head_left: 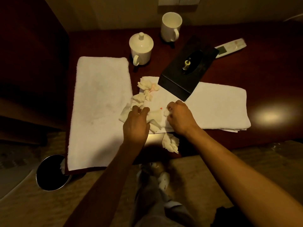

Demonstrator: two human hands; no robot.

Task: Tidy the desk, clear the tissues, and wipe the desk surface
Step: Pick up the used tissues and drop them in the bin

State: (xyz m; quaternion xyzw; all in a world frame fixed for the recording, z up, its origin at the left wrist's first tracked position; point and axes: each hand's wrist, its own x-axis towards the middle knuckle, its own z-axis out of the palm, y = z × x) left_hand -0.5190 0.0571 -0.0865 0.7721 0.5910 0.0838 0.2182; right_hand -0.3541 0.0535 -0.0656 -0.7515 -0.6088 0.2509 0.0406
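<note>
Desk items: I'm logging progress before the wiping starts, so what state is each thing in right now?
Lidded mug: upright, lid on.
Open mug: upright, uncovered, looks empty.
Tissue box: closed, one corner resting on the right towel.
Left towel: spread flat.
Right towel: folded flat.
Crumpled tissues: scattered, uncleared.
Bin: on the floor, tissue at its rim.
Left hand: touching tissues.
Right hand: pinching a tissue.

Two hands reach over the dark desk. The black tissue box sits in the middle. Just in front of it, the left hand touches crumpled tissues. The right hand pinches a small tissue bit. Two white towels lie near the box. Behind it stand two white cups.
</note>
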